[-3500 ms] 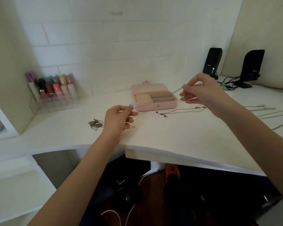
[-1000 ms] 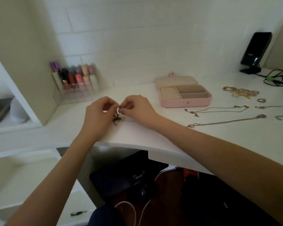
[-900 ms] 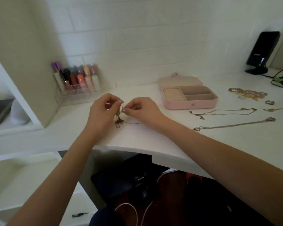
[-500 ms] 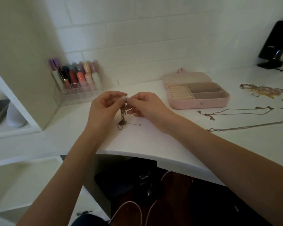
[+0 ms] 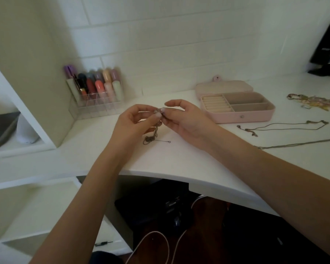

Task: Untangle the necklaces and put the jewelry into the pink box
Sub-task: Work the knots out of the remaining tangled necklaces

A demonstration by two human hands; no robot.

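A tangled clump of thin necklace chain [image 5: 150, 138] hangs from my fingertips down to the white desk [image 5: 179, 161]. My left hand [image 5: 133, 123] and my right hand [image 5: 183, 118] meet above it, each pinching the top of the chain. The pink box [image 5: 238, 116] lies open to the right, its lid flat behind it and its compartments bare. Two straightened necklaces, the nearer necklace [image 5: 301, 143] and the farther necklace [image 5: 282, 127], lie on the desk right of my right arm. A colourful chunky chain [image 5: 312, 101] sits beyond the box.
A clear organizer of lipsticks [image 5: 95, 90] stands against the brick wall at the back left. White shelving [image 5: 13, 149] flanks the desk on the left. A black speaker [image 5: 328, 50] stands at the far right. Cables and dark items lie under the desk.
My hands lifted the tangled chain off the desk a little, so it now dangles from my fingertips. The view swung left, shifting the box and laid-out necklaces to the right.
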